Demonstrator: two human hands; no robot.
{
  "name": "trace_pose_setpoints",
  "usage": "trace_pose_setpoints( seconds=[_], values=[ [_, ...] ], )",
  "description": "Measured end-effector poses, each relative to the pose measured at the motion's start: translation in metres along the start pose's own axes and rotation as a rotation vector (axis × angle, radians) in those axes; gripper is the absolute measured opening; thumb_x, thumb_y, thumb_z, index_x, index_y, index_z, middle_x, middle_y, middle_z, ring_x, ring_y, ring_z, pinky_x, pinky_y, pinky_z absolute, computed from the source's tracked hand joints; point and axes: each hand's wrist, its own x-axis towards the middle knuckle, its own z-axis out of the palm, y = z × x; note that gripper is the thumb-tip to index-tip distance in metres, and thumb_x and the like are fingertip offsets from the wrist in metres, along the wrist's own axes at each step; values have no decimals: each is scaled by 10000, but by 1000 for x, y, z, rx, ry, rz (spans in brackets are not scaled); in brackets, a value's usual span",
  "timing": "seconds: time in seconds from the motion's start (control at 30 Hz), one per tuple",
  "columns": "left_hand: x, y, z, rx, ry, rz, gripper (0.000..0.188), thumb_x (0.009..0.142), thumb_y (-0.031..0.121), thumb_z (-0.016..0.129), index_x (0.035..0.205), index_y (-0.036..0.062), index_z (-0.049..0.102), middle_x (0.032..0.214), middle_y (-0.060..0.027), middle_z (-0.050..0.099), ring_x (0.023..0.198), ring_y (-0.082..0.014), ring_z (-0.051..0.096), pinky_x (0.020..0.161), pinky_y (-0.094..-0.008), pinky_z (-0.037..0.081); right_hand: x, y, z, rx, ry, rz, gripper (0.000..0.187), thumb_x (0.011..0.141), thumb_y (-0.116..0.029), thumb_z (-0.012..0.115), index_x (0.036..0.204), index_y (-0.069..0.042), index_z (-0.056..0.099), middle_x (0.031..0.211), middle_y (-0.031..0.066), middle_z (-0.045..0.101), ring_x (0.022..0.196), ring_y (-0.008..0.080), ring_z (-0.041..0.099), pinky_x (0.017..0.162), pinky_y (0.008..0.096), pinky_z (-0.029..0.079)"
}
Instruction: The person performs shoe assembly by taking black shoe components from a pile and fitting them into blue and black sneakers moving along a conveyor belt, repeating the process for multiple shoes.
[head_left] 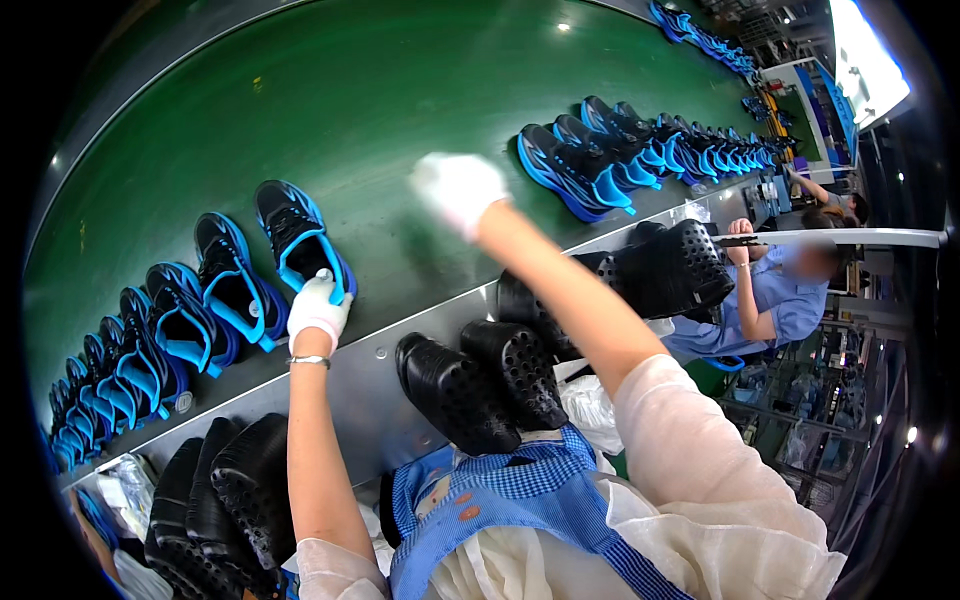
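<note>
My left hand (318, 308), in a white glove, is closed on the heel collar of a black sneaker with bright blue lining and sole (290, 218). That sneaker lies on the green belt (400, 90), its toe pointing away from me. Over the belt, to the right of it, is my right hand (460, 192), also gloved in white. Motion smears its fingers, and no object shows in it. Nearest to the left hand is another matching sneaker (232, 275), the right end of a row along the left. A second row of such sneakers (570, 165) lies beyond my right hand.
Black perforated shoe-shaped forms (450, 390) stand along the metal edge (375, 350) in front of me, with more at the lower left (250, 480) and right (670, 270). A co-worker in blue (790, 290) sits at the right. More sneakers (700, 40) lie at the far side.
</note>
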Motion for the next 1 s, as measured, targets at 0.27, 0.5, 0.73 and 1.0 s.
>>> trace_pose_setpoints(
  seconds=[0.27,0.5,0.73,1.0],
  values=[
    [1,0,8,17,9,34,334,831,293,623,946,-19,652,1090,-197,602,1006,-360,564,897,-407,462,-32,244,-54,-135,421,1055,476,801,-271,655,1216,-81,520,1292,149,485,1181,323,516,962,415,466],
    [2,-8,23,65,78,36,263,821,251,645,940,17,658,1150,-176,585,1019,-351,563,911,-392,465,-39,296,0,-246,104,1031,552,721,-409,739,1125,-67,581,1165,152,626,1083,292,610,917,383,494],
    [2,1,15,13,36,-46,244,827,238,639,953,30,659,1159,-176,587,1041,-360,560,900,-386,470,-28,267,-11,-120,157,780,481,743,-373,682,1053,-11,617,1060,224,652,1018,356,625,886,416,489],
    [0,-8,26,-47,86,-84,299,865,281,573,1060,56,595,1041,-180,627,976,-371,597,824,-414,491,-9,148,-1,197,-149,312,355,687,-319,601,805,5,685,777,209,671,767,329,665,731,393,507]
  ],
)
